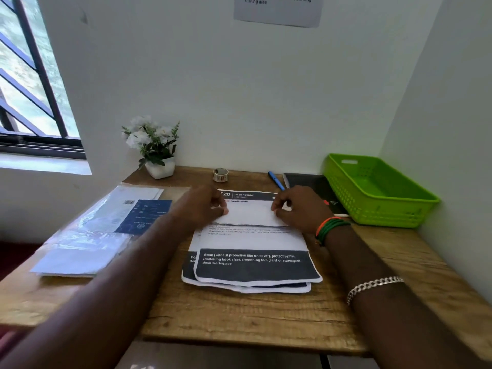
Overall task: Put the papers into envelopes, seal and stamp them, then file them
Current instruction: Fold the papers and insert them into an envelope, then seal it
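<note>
wooden desk [239, 315] with papers [250, 265], basket [378, 193]

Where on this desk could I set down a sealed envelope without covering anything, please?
Bare wood lies along the near edge of the desk, below the paper stack, and right of it, in front of the green basket. The back row is crowded: plant, tape roll, pen, notebook.

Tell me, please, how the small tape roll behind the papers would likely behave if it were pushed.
The tape roll is small and hollow, so probably light and easy to slide. It seems to lie flat on the desk, so rolling looks unlikely unless it tips onto its edge.
</note>
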The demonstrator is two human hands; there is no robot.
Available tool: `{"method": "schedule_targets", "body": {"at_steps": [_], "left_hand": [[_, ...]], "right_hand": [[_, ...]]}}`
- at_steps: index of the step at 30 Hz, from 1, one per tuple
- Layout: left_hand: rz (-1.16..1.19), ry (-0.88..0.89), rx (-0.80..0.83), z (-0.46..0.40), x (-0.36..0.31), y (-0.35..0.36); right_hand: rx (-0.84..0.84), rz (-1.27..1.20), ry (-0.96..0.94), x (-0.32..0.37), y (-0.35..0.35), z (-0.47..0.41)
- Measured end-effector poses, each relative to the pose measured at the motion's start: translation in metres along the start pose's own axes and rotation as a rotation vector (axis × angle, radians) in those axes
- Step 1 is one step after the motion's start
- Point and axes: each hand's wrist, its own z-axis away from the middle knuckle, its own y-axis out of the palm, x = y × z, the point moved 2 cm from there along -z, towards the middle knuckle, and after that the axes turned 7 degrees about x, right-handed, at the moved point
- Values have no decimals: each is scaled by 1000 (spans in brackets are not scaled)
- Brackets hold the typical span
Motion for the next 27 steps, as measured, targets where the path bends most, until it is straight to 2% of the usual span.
{"method": "schedule_targets", "body": {"at_steps": [3,5,8,11,15,20,27], "left_hand": [[18,0,4,14,-5,-8],[25,22,0,31,-2,-26],[1,-7,-26,77,24,-56],[-11,-87,-94,144,71,-77],[19,-80,-159,209,116,-87],[39,17,-206,221,110,-88],[290,12,-139,226,115,-91]], "right_hand": [[99,91,85,8,-1,7],[33,75,79,17,-7,11],[-62,29,3,46,-15,17],[-11,-74,-97,98,-12,24],[127,-171,-267,177,11,21],[214,-186,-426,256,61,13],[284,-134,-346,284,98,-6]]}}
